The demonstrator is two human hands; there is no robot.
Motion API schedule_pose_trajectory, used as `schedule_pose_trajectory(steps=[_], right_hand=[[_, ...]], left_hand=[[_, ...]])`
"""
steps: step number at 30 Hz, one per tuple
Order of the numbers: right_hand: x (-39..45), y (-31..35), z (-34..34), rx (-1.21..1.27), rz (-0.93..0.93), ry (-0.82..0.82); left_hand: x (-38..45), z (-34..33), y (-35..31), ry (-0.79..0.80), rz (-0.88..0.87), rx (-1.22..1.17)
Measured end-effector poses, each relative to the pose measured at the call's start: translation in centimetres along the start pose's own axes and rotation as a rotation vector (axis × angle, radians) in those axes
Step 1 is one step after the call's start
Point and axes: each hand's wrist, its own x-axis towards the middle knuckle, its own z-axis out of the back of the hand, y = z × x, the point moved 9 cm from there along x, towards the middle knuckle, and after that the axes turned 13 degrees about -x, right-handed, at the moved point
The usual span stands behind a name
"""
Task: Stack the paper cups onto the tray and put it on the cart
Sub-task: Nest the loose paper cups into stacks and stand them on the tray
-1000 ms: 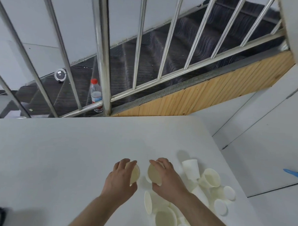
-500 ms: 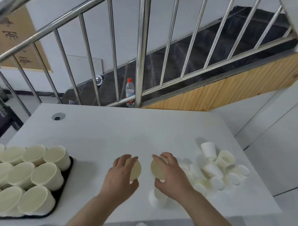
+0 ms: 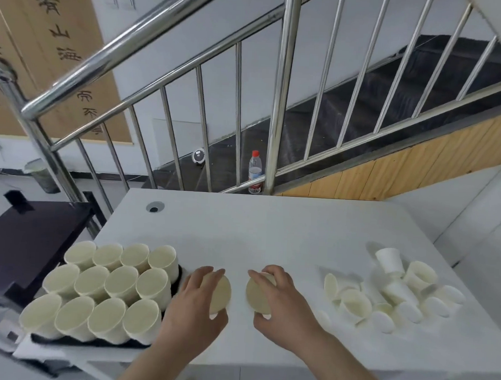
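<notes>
A white desk (image 3: 270, 236) carries everything. At its nine o'clock edge sits a black tray (image 3: 179, 275) packed with upright paper cups (image 3: 107, 287). At three o'clock lies a loose heap of cups (image 3: 394, 293), tipped and upturned. A round grommet hole (image 3: 155, 207) sits at eleven o'clock.

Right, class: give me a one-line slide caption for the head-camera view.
Left hand and right hand each hold a cream paper cup between the cup-filled black tray and loose white cups.
</notes>
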Motion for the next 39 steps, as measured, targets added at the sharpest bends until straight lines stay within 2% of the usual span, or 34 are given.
schedule_pose_trajectory(steps=[3, 13, 18, 25, 34, 39], right_hand=[[1.4, 2.6, -0.5, -0.003, 0.012, 0.010], [9.6, 13.3, -4.1, 0.044, -0.028, 0.040], [12.9, 16.8, -5.9, 0.059, -0.052, 0.051], [14.8, 19.1, -7.8, 0.029, -0.041, 0.107], [15.8, 19.0, -10.3, -0.024, -0.039, 0.204], [16.1, 18.6, -11.5, -0.038, -0.036, 0.240]], left_hand=[[0.1, 2.3, 2.1, -0.018, 0.018, 0.009], [2.4, 11.4, 15.1, -0.023, 0.081, 0.005], [3.9, 13.1, 19.0, 0.043, 0.079, 0.014], [4.7, 12.6, 21.8, 0.164, 0.086, 0.053], [4.8, 10.0, 23.4, 0.276, 0.096, 0.051], [5.0, 9.7, 23.9, 0.277, 0.115, 0.059]])
